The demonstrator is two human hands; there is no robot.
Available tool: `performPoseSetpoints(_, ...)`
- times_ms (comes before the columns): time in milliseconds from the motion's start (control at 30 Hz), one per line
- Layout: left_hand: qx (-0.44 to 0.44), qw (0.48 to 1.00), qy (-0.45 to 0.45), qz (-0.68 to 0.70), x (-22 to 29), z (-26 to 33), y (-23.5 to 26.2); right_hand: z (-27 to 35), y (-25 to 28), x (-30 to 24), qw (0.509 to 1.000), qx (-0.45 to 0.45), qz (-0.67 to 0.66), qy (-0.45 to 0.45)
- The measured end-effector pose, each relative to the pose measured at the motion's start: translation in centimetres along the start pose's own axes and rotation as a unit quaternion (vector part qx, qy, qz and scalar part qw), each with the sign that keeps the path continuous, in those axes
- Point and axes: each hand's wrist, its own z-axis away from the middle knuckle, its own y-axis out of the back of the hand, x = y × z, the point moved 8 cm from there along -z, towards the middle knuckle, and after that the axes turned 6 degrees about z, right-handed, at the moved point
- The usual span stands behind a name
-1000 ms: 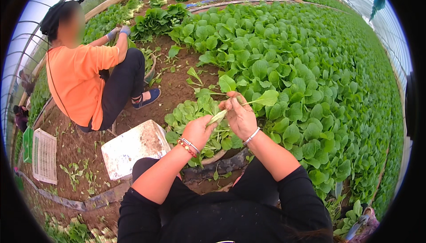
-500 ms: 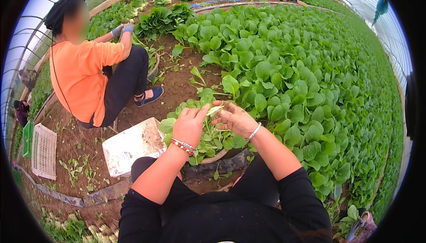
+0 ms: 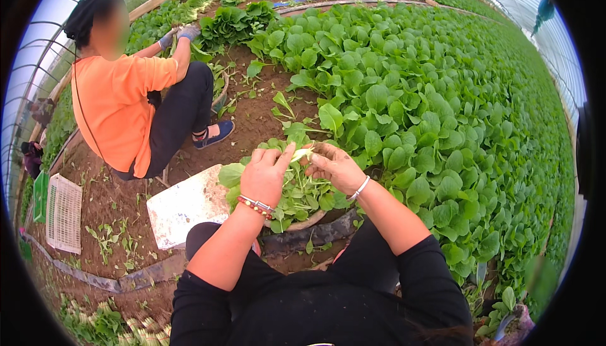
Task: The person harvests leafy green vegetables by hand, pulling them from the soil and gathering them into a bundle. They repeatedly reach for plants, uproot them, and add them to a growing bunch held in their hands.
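Green plant (image 3: 302,155) stem hidden by hands

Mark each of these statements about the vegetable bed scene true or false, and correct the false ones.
1. Both hands meet at a pale-stemmed leafy green. True.
2. The left hand wears a glove. False: it is bare, with a beaded bracelet at the wrist.
3. A co-worker in an orange shirt sits to the left. True.
4. The white crate lies among the growing plants on the right. False: it lies on bare soil at the far left.
5. The right hand wears a silver bangle. True.
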Motion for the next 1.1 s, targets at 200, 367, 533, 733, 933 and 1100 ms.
performPoseSetpoints(200,0.024,1.000,0.006,-0.009,-0.3,-0.3,0.5,-0.3,2.8,0.0,0.980,0.084,0.176,0.043)
performPoseSetpoints(367,-0.018,0.999,-0.018,0.021,1.0,0.2,-0.3,0.1,2.2,-1.3,0.986,0.088,0.116,0.083)
performPoseSetpoints(533,0.019,1.000,0.001,0.025,0.5,-0.5,0.4,1.6,6.1,-4.7,0.965,0.160,0.191,0.082)
performPoseSetpoints(733,0.041,0.992,-0.064,0.101,3.9,-0.8,-0.3,4.9,2.1,-5.7,0.963,0.118,0.213,0.113)
performPoseSetpoints(933,-0.052,0.956,0.051,0.286,4.2,-0.6,-1.6,5.6,-1.3,-7.6,0.953,0.056,0.288,0.080)
performPoseSetpoints(1100,-0.060,0.924,0.133,0.355,2.7,-0.6,0.3,4.0,4.6,-7.4,0.921,0.077,0.381,0.032)
